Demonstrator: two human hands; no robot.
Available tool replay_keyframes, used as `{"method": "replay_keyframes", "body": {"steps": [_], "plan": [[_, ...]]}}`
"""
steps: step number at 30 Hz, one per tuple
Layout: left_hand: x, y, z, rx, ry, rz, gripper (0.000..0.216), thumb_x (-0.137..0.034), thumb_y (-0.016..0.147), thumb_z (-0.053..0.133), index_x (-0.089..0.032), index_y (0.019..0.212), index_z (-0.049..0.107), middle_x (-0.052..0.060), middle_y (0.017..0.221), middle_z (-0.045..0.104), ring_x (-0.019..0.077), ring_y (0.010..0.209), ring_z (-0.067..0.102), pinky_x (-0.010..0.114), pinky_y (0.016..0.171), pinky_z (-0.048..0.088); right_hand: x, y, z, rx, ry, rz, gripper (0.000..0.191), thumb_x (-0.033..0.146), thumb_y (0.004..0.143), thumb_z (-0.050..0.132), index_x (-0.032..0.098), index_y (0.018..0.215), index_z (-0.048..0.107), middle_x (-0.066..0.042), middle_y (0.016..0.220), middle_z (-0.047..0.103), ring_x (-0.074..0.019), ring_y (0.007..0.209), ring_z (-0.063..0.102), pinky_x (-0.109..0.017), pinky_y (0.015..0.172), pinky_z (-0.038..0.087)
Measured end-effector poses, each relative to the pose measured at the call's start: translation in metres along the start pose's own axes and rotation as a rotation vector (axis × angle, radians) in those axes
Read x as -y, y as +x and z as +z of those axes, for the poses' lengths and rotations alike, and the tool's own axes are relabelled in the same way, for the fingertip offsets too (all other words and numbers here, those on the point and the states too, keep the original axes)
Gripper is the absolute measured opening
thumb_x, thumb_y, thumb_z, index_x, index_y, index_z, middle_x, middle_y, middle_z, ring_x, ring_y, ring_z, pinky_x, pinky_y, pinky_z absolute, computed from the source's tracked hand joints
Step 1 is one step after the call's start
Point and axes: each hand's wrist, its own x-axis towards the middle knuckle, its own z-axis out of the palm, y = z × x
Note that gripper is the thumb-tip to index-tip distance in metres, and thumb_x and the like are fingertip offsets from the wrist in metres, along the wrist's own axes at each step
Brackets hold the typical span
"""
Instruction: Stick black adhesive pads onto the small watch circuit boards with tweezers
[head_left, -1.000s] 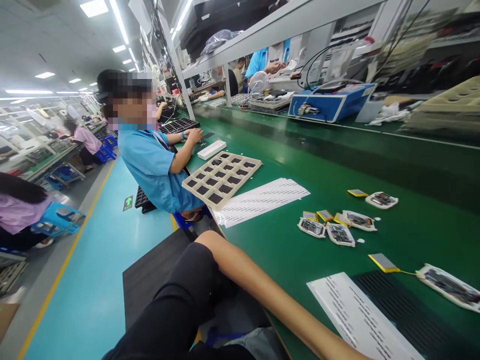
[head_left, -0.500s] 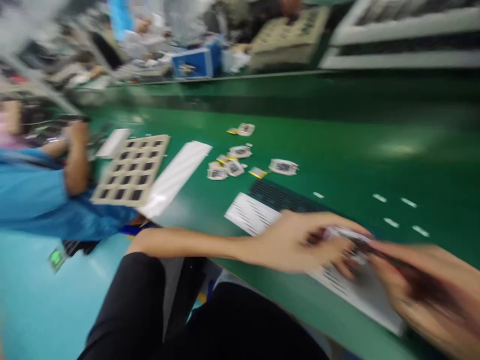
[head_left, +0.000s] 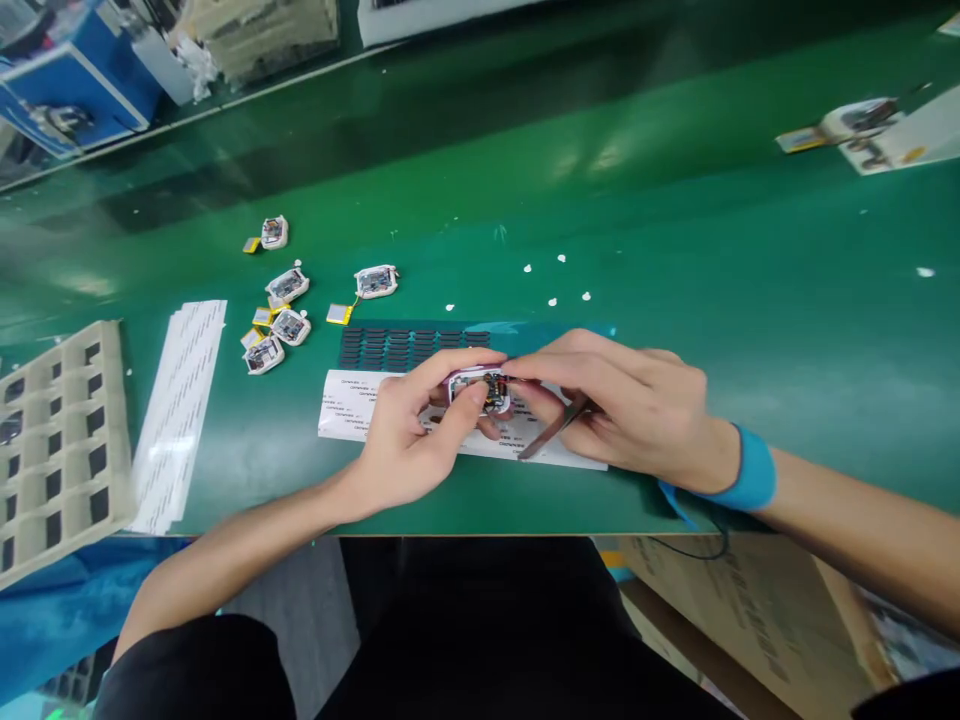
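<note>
I'd keep my left hand (head_left: 409,440) pinching the small white-cased circuit module (head_left: 480,388) steady above the white label sheet (head_left: 346,408) while my right hand (head_left: 630,405), gripping metal tweezers (head_left: 551,432), works gently

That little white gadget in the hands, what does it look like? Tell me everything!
The small white gadget is a rounded, shallow plastic-looking shell, open on top, with dark electronics and a bit of yellow showing inside. It is held just above a white label sheet near the front edge of the green table. The left hand pinches its left side with thumb and fingers; the right hand, which also carries slim tweezers, touches its right side.
</note>
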Motion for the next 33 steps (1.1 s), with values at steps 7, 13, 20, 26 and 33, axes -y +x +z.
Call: {"method": "replay_keyframes", "body": {"steps": [7, 13, 20, 26, 33], "plan": [[-0.0016, -0.0005, 0.0009, -0.050, 0.187, 0.126, 0.019, -0.018, 0.103, 0.062, -0.017, 0.119, 0.073, 0.002, 0.084, 0.082, 0.0150, 0.066, 0.079, 0.021, 0.059, 0.063, 0.0010, -0.0017, -0.0012, 0.071, -0.065, -0.077, 0.016, 0.006, 0.110, 0.053, 0.019, 0.112, 0.062, 0.002, 0.093, 0.074, -0.0094, 0.067, 0.066, -0.025, 0.053, 0.044], [-0.0042, -0.0001, -0.0002, -0.092, 0.317, 0.174, 0.017, -0.015, 0.102, 0.061, -0.012, 0.110, 0.075, 0.001, 0.070, 0.078, 0.0116, 0.055, 0.073, 0.017, 0.051, 0.055, -0.0002, -0.0026, -0.0047, 0.140, -0.054, -0.086, 0.018, 0.007, 0.112, 0.049, 0.020, 0.115, 0.062, 0.001, 0.098, 0.077, -0.0127, 0.076, 0.072, -0.028, 0.055, 0.046], [-0.0049, 0.0036, -0.0001, -0.056, 0.164, 0.069, 0.007, -0.016, 0.099, 0.065, -0.014, 0.101, 0.072, -0.001, 0.067, 0.075, 0.0119, 0.054, 0.074, 0.014, 0.049, 0.055, -0.0009, 0.0001, -0.0050, 0.117, 0.050, 0.037, 0.012, 0.013, 0.116, 0.052, 0.021, 0.117, 0.062, 0.001, 0.102, 0.078, -0.0103, 0.081, 0.075, -0.022, 0.064, 0.053], [-0.0035, 0.0052, -0.0019, 0.082, -0.212, -0.156, 0.010, -0.025, 0.102, 0.068, -0.016, 0.105, 0.066, 0.000, 0.071, 0.076, 0.0170, 0.058, 0.078, 0.022, 0.056, 0.066, 0.0002, -0.0016, -0.0024, 0.024, 0.025, 0.064, 0.008, 0.015, 0.112, 0.065, 0.022, 0.115, 0.063, 0.002, 0.100, 0.080, -0.0118, 0.077, 0.076, -0.023, 0.065, 0.057], [-0.0043, 0.0042, -0.0029, 0.109, -0.297, -0.218, 0.014, -0.027, 0.102, 0.071, -0.015, 0.105, 0.065, 0.001, 0.073, 0.077, 0.0162, 0.060, 0.078, 0.021, 0.058, 0.066, -0.0064, -0.0087, -0.0036, 0.068, -0.012, -0.067, 0.025, 0.006, 0.108, 0.059, 0.023, 0.125, 0.064, -0.001, 0.111, 0.080, -0.0158, 0.085, 0.078, -0.025, 0.066, 0.060]]}}
